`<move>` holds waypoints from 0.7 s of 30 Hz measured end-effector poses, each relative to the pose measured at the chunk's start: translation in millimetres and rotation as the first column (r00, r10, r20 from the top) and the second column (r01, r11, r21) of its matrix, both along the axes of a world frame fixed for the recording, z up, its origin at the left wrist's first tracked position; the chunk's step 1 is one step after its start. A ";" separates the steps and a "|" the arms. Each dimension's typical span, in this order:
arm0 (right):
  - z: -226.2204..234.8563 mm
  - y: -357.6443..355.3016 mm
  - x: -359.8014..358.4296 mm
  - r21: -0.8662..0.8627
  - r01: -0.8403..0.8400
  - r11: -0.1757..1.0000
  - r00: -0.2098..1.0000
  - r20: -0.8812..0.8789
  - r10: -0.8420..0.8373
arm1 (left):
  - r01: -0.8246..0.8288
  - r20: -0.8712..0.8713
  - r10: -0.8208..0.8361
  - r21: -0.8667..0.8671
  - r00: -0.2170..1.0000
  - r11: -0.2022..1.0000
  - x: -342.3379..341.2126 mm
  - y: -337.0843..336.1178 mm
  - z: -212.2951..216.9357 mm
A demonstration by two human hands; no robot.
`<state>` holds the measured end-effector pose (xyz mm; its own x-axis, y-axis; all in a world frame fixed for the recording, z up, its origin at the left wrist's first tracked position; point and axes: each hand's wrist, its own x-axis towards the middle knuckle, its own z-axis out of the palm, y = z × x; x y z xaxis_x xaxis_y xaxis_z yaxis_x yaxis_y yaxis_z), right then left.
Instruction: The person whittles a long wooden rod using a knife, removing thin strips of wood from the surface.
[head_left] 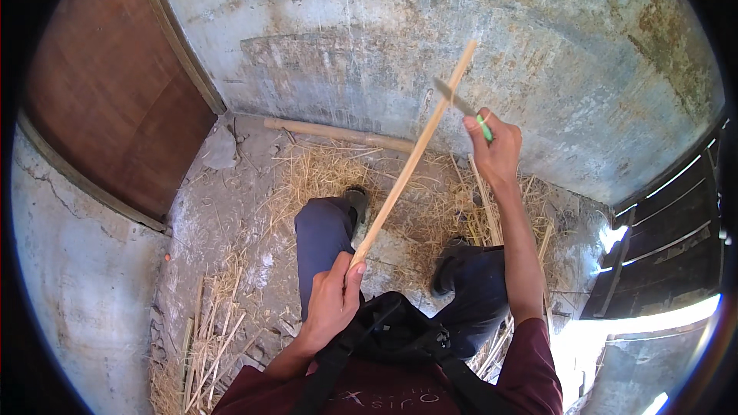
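Observation:
My left hand [332, 301] grips the lower end of a long thin bamboo strip [415, 155] that slants up and to the right over my knees. Farther out, my right hand [496, 150] is raised and closed on a knife with a green handle [483, 127]. The knife's grey blade [450, 94] points left and meets the strip near its upper end. Both my legs in dark trousers [323, 238] stretch forward, shoes resting on straw.
Straw and split bamboo slivers [207, 338] litter the concrete floor. A thick bamboo pole [338, 134] lies along the foot of the stained wall. A brown wooden door [115, 92] stands at left, a dark slatted shutter [669, 238] at right.

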<state>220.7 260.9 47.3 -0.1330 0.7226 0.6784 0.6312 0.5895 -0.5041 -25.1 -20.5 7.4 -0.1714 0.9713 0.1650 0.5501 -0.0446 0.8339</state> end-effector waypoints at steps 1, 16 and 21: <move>-5.6 14.7 5.8 -0.098 0.041 0.994 0.998 -0.049 -0.046 | 0.013 0.007 -0.013 -0.012 1.000 1.000 -0.8 -3.0 -4.0; -76.4 91.4 73.1 -0.567 0.410 0.714 0.812 0.583 -0.003 | -0.053 0.045 0.058 -0.105 0.997 0.993 -15.2 -1.1 -28.2; -32.9 54.3 42.9 -0.266 0.118 0.957 0.992 -0.013 -0.125 | -0.059 0.148 0.071 -0.082 0.986 0.995 -17.4 9.7 -36.8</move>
